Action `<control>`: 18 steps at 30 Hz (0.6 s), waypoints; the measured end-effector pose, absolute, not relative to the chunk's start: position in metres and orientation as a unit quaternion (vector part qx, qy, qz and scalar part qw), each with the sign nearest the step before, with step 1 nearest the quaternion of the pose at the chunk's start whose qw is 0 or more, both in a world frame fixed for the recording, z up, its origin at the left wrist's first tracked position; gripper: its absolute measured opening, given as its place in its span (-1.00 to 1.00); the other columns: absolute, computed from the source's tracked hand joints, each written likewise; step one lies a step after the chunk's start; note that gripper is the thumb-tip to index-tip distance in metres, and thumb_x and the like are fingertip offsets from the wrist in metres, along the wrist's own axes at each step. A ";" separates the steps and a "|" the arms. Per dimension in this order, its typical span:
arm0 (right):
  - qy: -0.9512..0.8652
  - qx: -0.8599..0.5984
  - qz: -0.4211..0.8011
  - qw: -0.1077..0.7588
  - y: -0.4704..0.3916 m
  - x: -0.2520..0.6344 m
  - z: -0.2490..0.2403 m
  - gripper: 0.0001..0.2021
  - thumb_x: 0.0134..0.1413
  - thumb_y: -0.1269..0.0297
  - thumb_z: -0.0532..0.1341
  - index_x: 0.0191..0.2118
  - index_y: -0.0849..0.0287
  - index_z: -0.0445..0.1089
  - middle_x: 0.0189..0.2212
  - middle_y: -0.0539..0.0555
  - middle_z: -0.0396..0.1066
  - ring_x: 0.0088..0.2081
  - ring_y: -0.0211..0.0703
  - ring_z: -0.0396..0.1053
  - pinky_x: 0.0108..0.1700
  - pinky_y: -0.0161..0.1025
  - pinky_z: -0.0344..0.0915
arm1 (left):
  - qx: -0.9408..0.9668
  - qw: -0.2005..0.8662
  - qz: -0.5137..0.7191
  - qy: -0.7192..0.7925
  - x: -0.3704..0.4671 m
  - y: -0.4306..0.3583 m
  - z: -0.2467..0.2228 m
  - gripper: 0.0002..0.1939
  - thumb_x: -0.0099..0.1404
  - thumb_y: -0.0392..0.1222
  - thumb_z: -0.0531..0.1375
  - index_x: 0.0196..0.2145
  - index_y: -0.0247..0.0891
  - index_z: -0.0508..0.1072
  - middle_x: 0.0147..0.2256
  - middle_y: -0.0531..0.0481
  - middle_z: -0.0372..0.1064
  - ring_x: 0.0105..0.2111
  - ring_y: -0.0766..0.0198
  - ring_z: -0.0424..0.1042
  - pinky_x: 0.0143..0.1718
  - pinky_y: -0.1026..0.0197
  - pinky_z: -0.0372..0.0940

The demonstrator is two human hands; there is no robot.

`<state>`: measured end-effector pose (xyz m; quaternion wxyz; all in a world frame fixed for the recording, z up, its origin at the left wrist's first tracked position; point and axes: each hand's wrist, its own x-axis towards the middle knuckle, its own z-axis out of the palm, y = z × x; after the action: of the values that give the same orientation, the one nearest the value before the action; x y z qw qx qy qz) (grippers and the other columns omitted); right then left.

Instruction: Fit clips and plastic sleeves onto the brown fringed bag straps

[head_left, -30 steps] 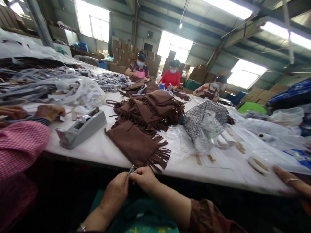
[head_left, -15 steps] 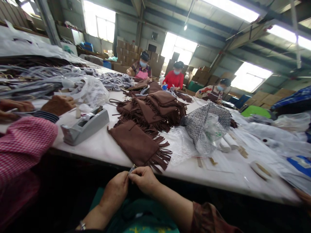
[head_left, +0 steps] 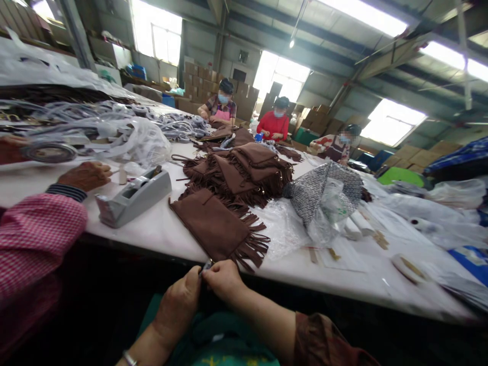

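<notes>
A brown fringed pouch [head_left: 211, 221] lies at the table's front edge, its lower corner pointing toward me. At that corner, my left hand [head_left: 181, 297] and my right hand [head_left: 224, 279] meet, fingers pinched together. Between the fingertips shows a small greyish piece with a metallic glint [head_left: 208, 264]; its exact shape is too small to tell. Both hands are closed on it, just off the table edge. Behind the pouch is a heap of similar brown fringed pouches [head_left: 244, 170].
A grey tape dispenser [head_left: 135, 198] stands left of the pouch, near a co-worker's hand [head_left: 86, 175] and checkered sleeve [head_left: 41, 234]. Clear plastic and a grey knitted item [head_left: 324, 188] lie to the right, with a tape roll [head_left: 409, 268] farther right. Several people work across the table.
My hands have shifted very slightly, still pinching at the pouch's corner. The co-worker's hands on the left have moved apart, and a coiled grey bundle now shows by the farther one.
</notes>
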<state>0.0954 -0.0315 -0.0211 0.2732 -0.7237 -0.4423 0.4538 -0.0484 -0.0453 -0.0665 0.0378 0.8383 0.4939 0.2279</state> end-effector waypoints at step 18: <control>-0.369 -0.667 0.558 0.330 -0.046 0.103 -0.029 -0.85 -0.12 0.47 0.20 -0.58 0.27 0.50 -0.81 -0.09 0.20 -0.74 -0.37 0.10 -0.66 -0.39 -0.04 | 0.708 0.382 0.253 0.538 -0.040 -0.037 -0.034 -0.71 0.33 -0.12 -0.03 -0.48 -0.19 0.36 -0.52 0.00 0.36 -0.48 0.22 0.35 -0.42 0.20 0.15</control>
<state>0.1028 -0.0459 -0.0294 0.3300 -0.6665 -0.3688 0.5575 -0.0398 -0.0374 -0.0338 0.3819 0.7079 0.5376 0.2530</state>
